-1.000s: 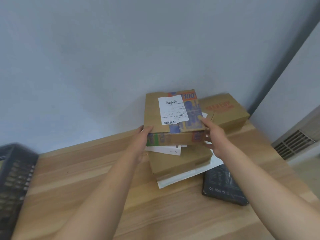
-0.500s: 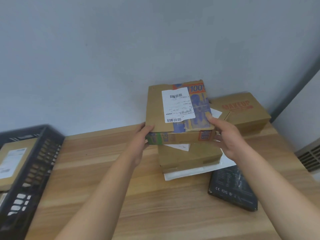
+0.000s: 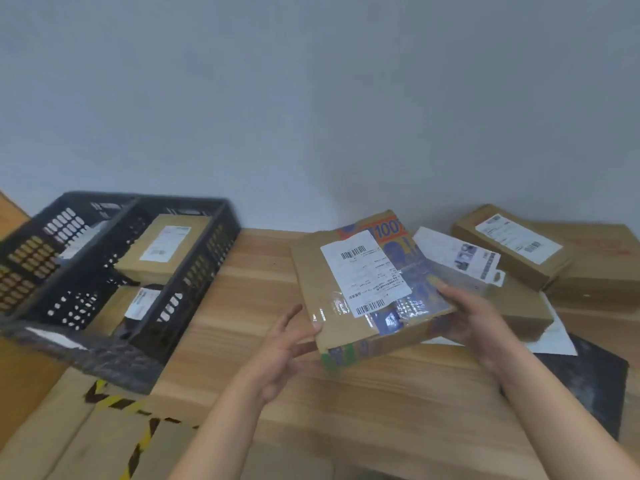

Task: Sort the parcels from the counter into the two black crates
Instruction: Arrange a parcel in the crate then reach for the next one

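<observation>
We see soft, fairly dim, even light on the grey wall (image 3: pixel 311 98). Glare flecks the clear tape (image 3: pixel 337 308) on the parcel (image 3: pixel 367 289). At lower left the black crate (image 3: pixel 86 355) smears with motion blur, and frame edges bow.

Your centre-frame parcel (image 3: pixel 408 299) is brown, printed blue and orange, with a white label (image 3: pixel 366 273); black crates (image 3: pixel 194 271) at left, yellow-black striped tape (image 3: pixel 138 410) lower left.
</observation>
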